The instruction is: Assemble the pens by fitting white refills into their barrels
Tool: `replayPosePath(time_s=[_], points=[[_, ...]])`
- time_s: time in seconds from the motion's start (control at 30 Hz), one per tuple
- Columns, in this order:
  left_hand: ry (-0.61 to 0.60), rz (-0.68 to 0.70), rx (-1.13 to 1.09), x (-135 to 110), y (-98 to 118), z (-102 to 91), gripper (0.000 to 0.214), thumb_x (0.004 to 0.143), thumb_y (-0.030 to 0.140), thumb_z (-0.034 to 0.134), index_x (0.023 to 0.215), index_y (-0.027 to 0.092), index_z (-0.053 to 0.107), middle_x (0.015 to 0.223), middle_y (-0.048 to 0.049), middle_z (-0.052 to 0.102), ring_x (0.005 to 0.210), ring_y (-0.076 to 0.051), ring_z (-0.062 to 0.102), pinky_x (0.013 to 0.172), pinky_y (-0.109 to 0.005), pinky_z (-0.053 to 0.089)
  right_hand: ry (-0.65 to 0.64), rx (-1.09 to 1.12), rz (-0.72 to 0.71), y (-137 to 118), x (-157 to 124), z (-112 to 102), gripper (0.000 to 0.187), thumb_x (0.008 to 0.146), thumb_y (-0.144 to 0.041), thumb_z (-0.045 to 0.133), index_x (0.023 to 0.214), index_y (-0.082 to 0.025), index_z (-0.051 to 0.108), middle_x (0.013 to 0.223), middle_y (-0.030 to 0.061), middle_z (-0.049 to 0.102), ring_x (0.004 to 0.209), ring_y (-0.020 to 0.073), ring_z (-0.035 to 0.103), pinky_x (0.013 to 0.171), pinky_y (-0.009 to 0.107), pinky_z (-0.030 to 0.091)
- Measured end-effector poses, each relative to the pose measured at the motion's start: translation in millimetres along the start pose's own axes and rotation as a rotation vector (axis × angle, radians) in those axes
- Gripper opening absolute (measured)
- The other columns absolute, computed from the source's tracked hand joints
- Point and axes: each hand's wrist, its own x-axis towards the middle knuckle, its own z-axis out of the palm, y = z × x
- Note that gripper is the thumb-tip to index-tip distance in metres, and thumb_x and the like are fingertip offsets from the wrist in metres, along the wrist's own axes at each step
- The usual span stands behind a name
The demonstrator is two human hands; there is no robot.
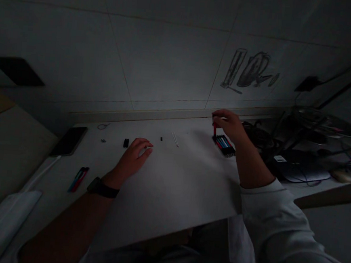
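The room is dim. The right hand point(229, 125) reaches to the far right part of the white table point(171, 188) and pinches a red pen point(214, 130) between thumb and fingertips, holding it close to upright. The pen's lower end dips toward the left end of a dark case of coloured pens point(224, 145), which lies flat on the table just below and to the right of the grip; whether the tip touches the case I cannot tell.

The left hand point(135, 154) rests palm down near the middle of the table, fingers loosely spread and holding nothing, with a dark watch point(101, 187) on the wrist. Just left of its fingertips lies a small black cap point(126, 143). Farther right sit a tiny dark piece point(161, 139) and a thin pale stick point(175, 139), both well apart from either hand.

At the far left edge lies a black phone point(70, 140), and nearer, on the left, a red and blue pen pair point(78, 179). A tangle of cables point(315, 130) crowds the right.
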Motion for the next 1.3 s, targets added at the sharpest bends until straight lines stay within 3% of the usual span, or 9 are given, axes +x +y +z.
replayPosePath(time_s=[0.1, 0.2, 0.33, 0.5, 0.73, 1.3], points=[[-0.019, 0.013, 0.011, -0.5, 0.0, -0.2, 0.024, 0.106, 0.038, 0.052, 0.116, 0.023, 0.068, 0.123, -0.0077, 0.059, 0.114, -0.021, 0.062, 0.110, -0.045, 0.051, -0.104, -0.289, 0.113, 30.7, -13.4, -2.3, 0.027, 0.086, -0.034, 0.068, 0.108, -0.019, 0.073, 0.096, 0.0061, 0.075, 0.075, 0.0173, 0.069, 0.073, 0.034, 0.059], [-0.029, 0.011, 0.024, -1.0, -0.7, -1.1, 0.024, 0.106, 0.039, 0.052, 0.117, 0.024, 0.067, 0.123, -0.0073, 0.059, 0.116, -0.022, 0.061, 0.110, -0.045, 0.051, -0.230, -0.539, 0.067, 47.4, -19.0, -4.2, 0.023, 0.088, -0.028, 0.066, 0.107, -0.020, 0.075, 0.095, 0.0068, 0.077, 0.080, 0.0197, 0.070, 0.075, 0.032, 0.055], [-0.030, 0.018, 0.033, -1.1, -2.7, -1.6, 0.023, 0.105, 0.038, 0.052, 0.117, 0.024, 0.067, 0.124, -0.0074, 0.059, 0.117, -0.022, 0.062, 0.110, -0.046, 0.051, -0.296, -0.666, 0.054, 57.5, -18.4, -6.1, 0.022, 0.091, -0.028, 0.064, 0.108, -0.023, 0.077, 0.095, 0.0059, 0.079, 0.083, 0.0208, 0.071, 0.076, 0.031, 0.053], [-0.031, 0.015, 0.046, -1.3, -2.8, -1.7, 0.024, 0.106, 0.040, 0.052, 0.117, 0.026, 0.067, 0.124, -0.0076, 0.060, 0.122, -0.024, 0.060, 0.112, -0.048, 0.050, -0.325, -0.786, -0.046, 78.7, -15.0, -8.3, 0.020, 0.089, -0.029, 0.067, 0.101, -0.021, 0.081, 0.111, 0.0103, 0.077, 0.104, 0.0252, 0.070, 0.097, 0.035, 0.051], [-0.034, 0.021, 0.048, -0.9, -0.9, -2.1, 0.024, 0.106, 0.038, 0.052, 0.117, 0.025, 0.068, 0.125, -0.0078, 0.060, 0.123, -0.023, 0.059, 0.113, -0.048, 0.049, -0.355, -0.824, -0.080, 98.9, -12.2, -14.6, 0.023, 0.090, -0.032, 0.067, 0.103, -0.022, 0.083, 0.114, 0.0098, 0.077, 0.109, 0.0243, 0.067, 0.104, 0.036, 0.049], [-0.044, 0.007, 0.042, -0.6, -0.1, -1.3, 0.023, 0.105, 0.038, 0.053, 0.113, 0.024, 0.069, 0.122, -0.0071, 0.060, 0.121, -0.023, 0.060, 0.111, -0.045, 0.050, -0.319, -0.817, -0.040, 87.4, -15.6, -16.0, 0.018, 0.089, -0.028, 0.070, 0.100, -0.020, 0.083, 0.112, 0.0105, 0.077, 0.108, 0.0266, 0.069, 0.102, 0.036, 0.049]])
